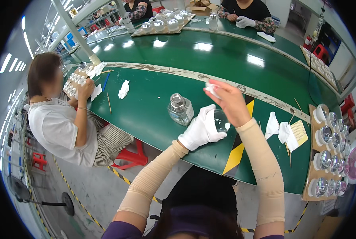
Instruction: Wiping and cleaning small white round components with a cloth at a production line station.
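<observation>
Over the green bench (154, 115), the gloved left hand (202, 129) is cupping a clear glass dome (222, 121), fingers wrapped snugly, while the bare right hand (229, 101) is pinching a white cloth wad (212, 89) above it. Looks like wiping's mid-way: cardboard tray (311, 191) on the right is holding plenty of domes; glass bottle (180, 109) is sitting capped, clear liquid inside.

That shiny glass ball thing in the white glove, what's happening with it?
A person at a long green table holds a clear glass ball in a white-gloved left hand. The bare right hand pinches a small white cloth just above it. A glass bottle with a metal cap stands beside them. A cardboard tray of more shiny balls lies to the right, by some white cloths. Another person sits at the left with a similar tray.
</observation>
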Tool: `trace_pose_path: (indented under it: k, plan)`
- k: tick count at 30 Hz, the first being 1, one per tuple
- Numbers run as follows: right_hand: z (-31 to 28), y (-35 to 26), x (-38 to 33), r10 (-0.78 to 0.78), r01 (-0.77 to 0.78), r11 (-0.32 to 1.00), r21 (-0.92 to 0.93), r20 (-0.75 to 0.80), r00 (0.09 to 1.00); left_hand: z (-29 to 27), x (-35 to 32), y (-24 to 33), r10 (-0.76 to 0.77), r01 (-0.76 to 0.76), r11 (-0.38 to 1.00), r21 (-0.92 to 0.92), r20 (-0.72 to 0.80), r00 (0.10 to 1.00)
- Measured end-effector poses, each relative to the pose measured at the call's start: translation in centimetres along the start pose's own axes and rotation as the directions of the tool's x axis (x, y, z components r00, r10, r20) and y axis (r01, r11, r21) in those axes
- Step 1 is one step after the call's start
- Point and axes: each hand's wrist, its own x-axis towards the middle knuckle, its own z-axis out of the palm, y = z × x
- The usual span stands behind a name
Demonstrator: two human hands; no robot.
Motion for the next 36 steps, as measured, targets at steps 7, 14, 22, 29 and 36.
trace_pose_path:
  k: [7,14,22,29,36]
  plan:
    - [6.6,1.8,0.4,-0.516,0.636,0.363,-0.681,0.421,0.746,-0.3,-0.5,0.4,-0.069,0.256,0.572,-0.779,0.266,0.962]
    - [5.9,1.6,0.0,-0.487,0.764,0.07,-0.642,0.646,0.588,-0.8,-0.4,1.0,0.037,0.03,0.946,-0.322,0.202,0.979]
    - [-1.2,-0.1,-7.3,-0.424,0.642,0.16,-0.75,0.536,0.73,-0.8,-0.5,0.6,0.107,-0.107,0.994,0.013,-0.039,0.993]
    - [-0.4,1.5,-6.8,-0.344,0.471,0.288,-0.834,0.369,0.863,0.0,0.1,0.1,-0.104,0.103,0.798,-0.594,0.032,0.994]
    - [-0.6,2.7,-8.2,-0.355,0.285,0.489,-0.824,0.11,0.928,-0.2,-0.5,0.1,0.063,-0.069,0.992,-0.109,-0.057,0.996]
